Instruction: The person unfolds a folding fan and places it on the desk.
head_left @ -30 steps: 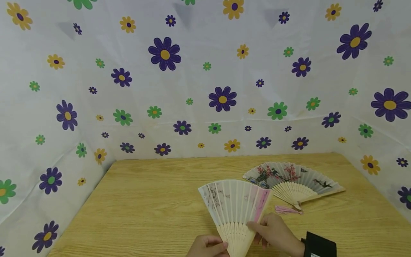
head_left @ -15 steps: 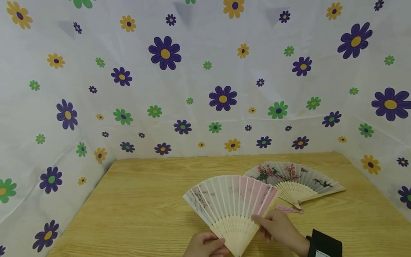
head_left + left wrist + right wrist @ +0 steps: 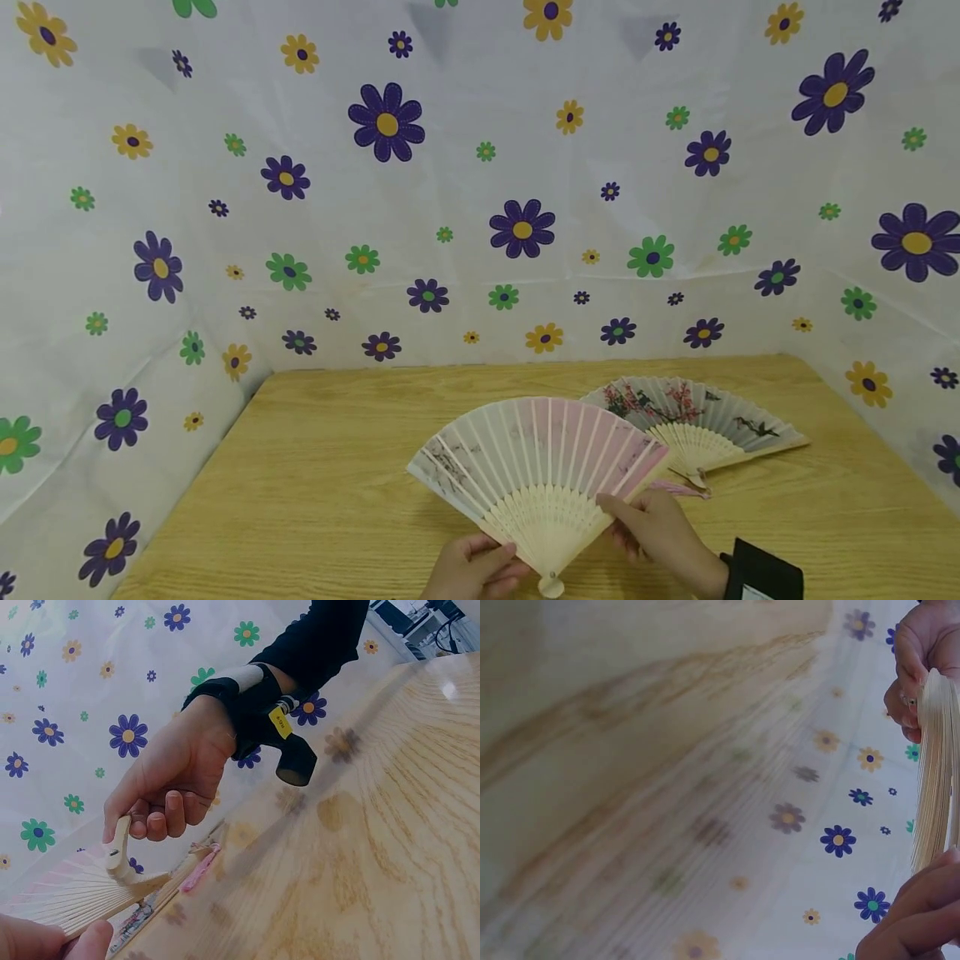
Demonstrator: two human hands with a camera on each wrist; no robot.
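Observation:
A folding fan (image 3: 547, 450), widely spread with pink and white cloth and pale slotted ribs, is held up between both hands. My left hand (image 3: 474, 568) pinches its left outer rib, thumb in front. On the other side, my right hand (image 3: 660, 527) grips the right outer rib with the thumb over its edge. The fan's rivet end points down toward me. In the left wrist view the right hand (image 3: 176, 772) shows beyond the fan, its fingers curled at the rib. The right wrist view catches the fan's ribs (image 3: 934, 780) edge-on between the two hands.
Behind the held fan, a second folding fan (image 3: 720, 437) with red blossoms lies spread on the wooden table (image 3: 315, 475). Its pink tassel (image 3: 682, 489) is partly covered by the held fan. White flowered cloth (image 3: 450, 183) walls the table's back and sides.
The fan has spread much wider, its left edge swinging left and its right edge right. My right hand has shifted slightly up and right, and the rivet end has come into view.

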